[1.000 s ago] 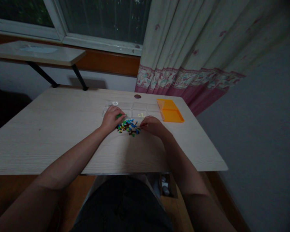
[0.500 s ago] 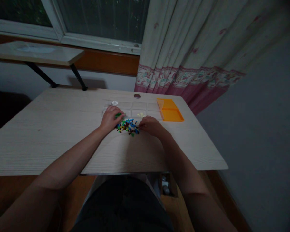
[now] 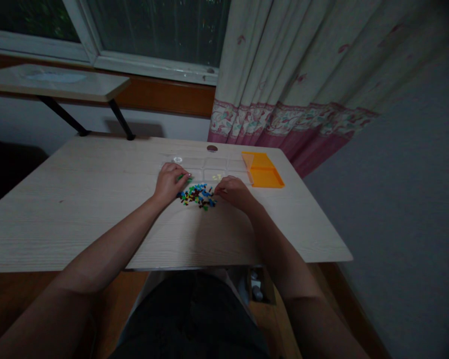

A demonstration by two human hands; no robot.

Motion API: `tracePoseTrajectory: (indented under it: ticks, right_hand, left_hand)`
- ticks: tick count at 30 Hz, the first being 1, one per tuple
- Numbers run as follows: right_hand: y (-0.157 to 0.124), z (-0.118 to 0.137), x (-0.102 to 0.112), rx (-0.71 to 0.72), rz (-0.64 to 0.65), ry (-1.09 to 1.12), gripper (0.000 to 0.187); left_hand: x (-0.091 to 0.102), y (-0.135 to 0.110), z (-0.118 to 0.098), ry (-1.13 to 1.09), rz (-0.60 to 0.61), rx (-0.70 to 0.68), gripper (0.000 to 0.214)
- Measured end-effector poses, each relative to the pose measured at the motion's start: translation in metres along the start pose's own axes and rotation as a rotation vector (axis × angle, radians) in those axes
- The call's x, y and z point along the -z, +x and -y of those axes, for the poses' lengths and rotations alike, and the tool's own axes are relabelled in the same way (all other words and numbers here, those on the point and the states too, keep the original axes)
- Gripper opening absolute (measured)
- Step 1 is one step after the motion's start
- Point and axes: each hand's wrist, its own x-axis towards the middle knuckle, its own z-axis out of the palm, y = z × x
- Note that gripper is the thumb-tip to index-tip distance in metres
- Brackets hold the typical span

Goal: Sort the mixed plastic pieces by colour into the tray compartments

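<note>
A loose pile of small plastic pieces (image 3: 197, 195) in blue, green, yellow and dark brown lies on the table between my hands. My left hand (image 3: 168, 182) rests at the near left part of a clear compartment tray (image 3: 215, 163), fingers curled with thumb close to the index finger. Small green pieces (image 3: 181, 177) show by its fingertips; whether they are held or lie in the tray, I cannot tell. At the pile's right edge, my right hand (image 3: 235, 192) has its fingertips pinched together, and what is between them is too small to make out. A few pale yellow pieces (image 3: 217, 177) sit in a near compartment.
An orange lid or shallow case (image 3: 266, 170) adjoins the tray's right end. A small dark oval spot (image 3: 212, 148) marks the table (image 3: 97, 209) behind the tray. Back left stands a raised shelf (image 3: 78, 85) on black legs. A curtain (image 3: 269, 99) hangs behind the table.
My right hand has shifted slightly up, its fingers still at the pile's right edge. My left hand has barely moved. Pile, tray and orange case look the same.
</note>
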Motion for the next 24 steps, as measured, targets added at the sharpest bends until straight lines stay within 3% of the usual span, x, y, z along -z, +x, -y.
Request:
tracePoseTrajectory:
  ticks: [14,18,24]
  right_hand:
    - [0.005,0.003,-0.011,-0.006,-0.167,0.062,0.011]
    - [0.009,0.002,-0.017,0.018,-0.231,0.2,0.009]
    - [0.013,0.008,-0.019,-0.011,-0.27,0.385,0.006]
  left_hand:
    - [-0.003,-0.001,0.007,0.062,-0.023,0.066,0.028]
    - [0.001,0.0,-0.002,0.005,0.021,-0.037,0.026]
    - [0.006,-0.002,-0.024,-0.095,0.22,-0.284,0.026]
